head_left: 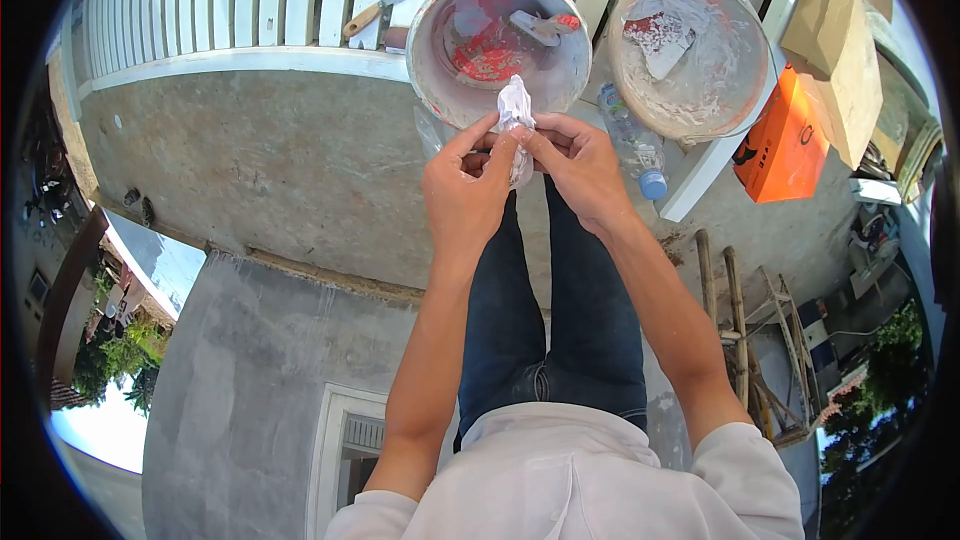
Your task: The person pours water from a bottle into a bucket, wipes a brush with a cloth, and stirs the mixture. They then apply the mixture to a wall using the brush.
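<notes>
Pinched between my two hands is a small white crumpled bundle (515, 102), its twisted tip pointing up; whether it is a plastic bag or a cloth I cannot tell. My left hand (468, 176) closes thumb and fingers on its left side. From the right, my right hand (578, 162) grips it the same way, thumbs nearly meeting. White smears mark the fingertips. Just beyond the hands stands a bucket (428, 65) with red and white residue inside, a putty knife (540, 28) lying in it. A clear plastic bottle (632, 135) lies right of my right hand.
A second bucket (625, 90) holds white paste and a scraper (665, 52). On the white slatted bench (235, 0) rests a wooden-handled scraper (392, 2). An orange box (785, 145) and a cardboard box (840, 60) stand at right. A bamboo ladder (735, 310) is lower right.
</notes>
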Demonstrator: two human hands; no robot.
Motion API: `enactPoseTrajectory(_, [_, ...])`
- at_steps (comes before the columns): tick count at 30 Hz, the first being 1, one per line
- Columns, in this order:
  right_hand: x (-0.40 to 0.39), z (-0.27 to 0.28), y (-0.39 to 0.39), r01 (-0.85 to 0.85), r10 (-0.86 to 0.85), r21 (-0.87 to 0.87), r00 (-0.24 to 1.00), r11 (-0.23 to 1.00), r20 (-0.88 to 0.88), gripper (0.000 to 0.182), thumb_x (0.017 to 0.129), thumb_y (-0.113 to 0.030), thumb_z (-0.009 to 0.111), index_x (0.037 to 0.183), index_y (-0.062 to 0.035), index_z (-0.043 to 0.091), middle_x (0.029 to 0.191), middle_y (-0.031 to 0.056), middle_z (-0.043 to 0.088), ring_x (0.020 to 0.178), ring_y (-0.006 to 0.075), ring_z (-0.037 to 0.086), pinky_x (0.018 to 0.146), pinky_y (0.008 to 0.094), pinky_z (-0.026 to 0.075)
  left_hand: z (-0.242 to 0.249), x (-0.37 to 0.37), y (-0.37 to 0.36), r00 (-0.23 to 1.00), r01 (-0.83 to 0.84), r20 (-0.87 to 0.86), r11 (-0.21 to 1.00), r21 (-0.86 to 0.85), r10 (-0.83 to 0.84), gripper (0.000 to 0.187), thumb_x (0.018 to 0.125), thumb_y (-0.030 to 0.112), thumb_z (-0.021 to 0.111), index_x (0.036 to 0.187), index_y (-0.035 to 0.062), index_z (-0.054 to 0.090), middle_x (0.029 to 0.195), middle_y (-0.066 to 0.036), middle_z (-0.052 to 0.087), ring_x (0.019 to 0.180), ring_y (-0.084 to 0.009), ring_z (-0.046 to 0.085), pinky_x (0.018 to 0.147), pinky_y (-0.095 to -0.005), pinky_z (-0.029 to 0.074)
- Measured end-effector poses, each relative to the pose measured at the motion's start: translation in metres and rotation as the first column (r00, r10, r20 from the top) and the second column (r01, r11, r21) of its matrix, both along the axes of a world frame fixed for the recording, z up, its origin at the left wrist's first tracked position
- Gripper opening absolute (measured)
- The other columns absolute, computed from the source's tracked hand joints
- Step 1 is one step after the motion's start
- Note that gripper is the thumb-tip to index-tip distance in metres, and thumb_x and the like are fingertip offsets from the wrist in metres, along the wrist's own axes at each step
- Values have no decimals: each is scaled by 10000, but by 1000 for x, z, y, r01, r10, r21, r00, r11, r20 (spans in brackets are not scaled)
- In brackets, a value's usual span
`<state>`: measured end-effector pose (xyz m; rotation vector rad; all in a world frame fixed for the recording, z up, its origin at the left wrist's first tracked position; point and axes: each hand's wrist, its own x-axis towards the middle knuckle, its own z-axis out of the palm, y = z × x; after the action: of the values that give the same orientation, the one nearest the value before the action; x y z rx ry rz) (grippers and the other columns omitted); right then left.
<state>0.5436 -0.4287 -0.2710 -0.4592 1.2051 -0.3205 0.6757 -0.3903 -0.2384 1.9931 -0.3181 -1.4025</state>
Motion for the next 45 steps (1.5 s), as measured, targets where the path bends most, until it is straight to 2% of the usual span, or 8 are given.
enactPoseTrajectory(6, [4, 5, -6, -113, 106, -77, 990, 991, -98, 298, 951, -166, 676, 1164, 42, 678, 1005, 95, 712, 894, 99, 647, 799, 239, 499, -15, -4, 3, 992, -122, -27, 992, -42, 121, 260, 934, 150, 689, 1110, -42, 700, 900, -78, 703, 712, -100, 630, 610, -251, 491])
enactPoseTrajectory(12, [17, 15, -13, 76, -68, 52, 988, 996, -142, 311, 943, -200, 683, 1129, 49, 696, 928, 89, 706, 772, 87, 647, 655, 247, 517, -20, -2, 8, 992, -98, -88, 994, -45, 93, 221, 955, 127, 652, 1104, -31, 688, 930, -70, 682, 751, -108, 629, 616, -257, 487])
enactPoseTrajectory(15, [16, 6, -7, 39, -37, 16, 989, 999, -142, 324, 946, -208, 678, 1127, 61, 694, 882, 76, 698, 706, 81, 638, 586, 247, 504, -17, 0, 8, 996, -28, -84, 999, -45, 24, 215, 966, 121, 628, 1108, -31, 681, 929, -73, 673, 771, -103, 620, 634, -256, 488])
enactPoseTrajectory(21, [19, 4, -4, 41, -54, -83, 987, 996, -152, 314, 940, -209, 676, 1111, 53, 705, 835, 53, 698, 655, 66, 624, 554, 237, 474, -9, -4, 1, 998, -56, -5, 996, -72, 56, 231, 979, 123, 608, 1140, -30, 671, 856, -32, 669, 715, -77, 594, 633, -236, 472])
enactPoseTrajectory(24, [19, 3, -2, -21, -10, -156, 981, 988, -194, 292, 924, -199, 684, 1102, 30, 719, 835, 54, 709, 632, 59, 615, 551, 246, 470, -5, -1, -5, 961, -245, -155, 965, -88, 230, 244, 974, 145, 635, 1118, -47, 677, 851, -22, 658, 722, -71, 580, 662, -232, 466])
enactPoseTrajectory(27, [20, 11, -4, -65, 23, -174, 973, 983, -232, 282, 911, -202, 691, 1095, 7, 730, 828, 70, 721, 610, 60, 608, 557, 256, 473, -4, 0, -11, 996, -78, -38, 994, 74, 81, 254, 961, 162, 669, 1093, -55, 688, 870, -24, 666, 763, -65, 588, 687, -229, 461])
enactPoseTrajectory(36, [23, 5, 2, -63, 11, -226, 974, 972, -224, 258, 893, -185, 679, 1072, -10, 743, 814, 78, 732, 576, 75, 620, 548, 263, 480, -13, 0, -8, 970, -230, -74, 973, 17, 230, 227, 952, 148, 682, 1079, -40, 697, 904, -41, 682, 788, -65, 599, 684, -230, 459])
enactPoseTrajectory(45, [26, 12, -6, 148, -144, 49, 987, 988, -71, 329, 945, -255, 673, 1081, 40, 721, 804, 55, 682, 552, 80, 595, 455, 234, 436, -16, 1, -5, 961, -239, -145, 971, -2, 236, 234, 972, 158, 662, 1111, -29, 676, 844, -32, 675, 717, -52, 593, 613, -230, 463])
